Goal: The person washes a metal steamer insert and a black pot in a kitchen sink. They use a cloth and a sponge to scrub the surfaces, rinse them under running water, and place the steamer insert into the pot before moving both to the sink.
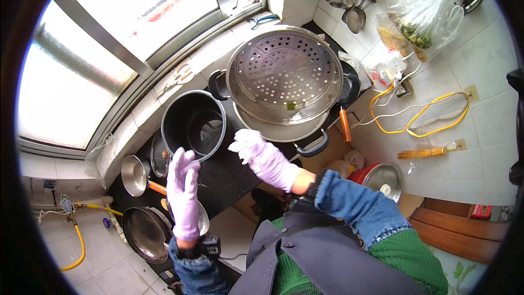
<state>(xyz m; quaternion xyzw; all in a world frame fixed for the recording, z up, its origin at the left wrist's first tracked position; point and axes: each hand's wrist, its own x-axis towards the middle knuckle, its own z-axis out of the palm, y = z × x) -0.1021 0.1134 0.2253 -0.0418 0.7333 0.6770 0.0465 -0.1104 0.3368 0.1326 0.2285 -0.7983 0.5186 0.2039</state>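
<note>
My left hand, in a lilac glove, is raised with its fingers extended and nothing in it. Its fingertips overlap the near rim of a deep dark-lined pot; whether they touch I cannot tell. The pot looks bare inside apart from a shiny patch at the bottom. My right hand, gloved alike, hovers to the right of that pot with its fingers bent and holds nothing visible. Beyond it a metal steamer tray with round holes rests on a large two-handled pot. A small green scrap lies on the steamer.
A small saucepan, a glass lid and a frying pan lie on the left. Scissors and a peeler rest on the windowsill. Yellow and white cables, plastic bags and ladles hang at the right wall.
</note>
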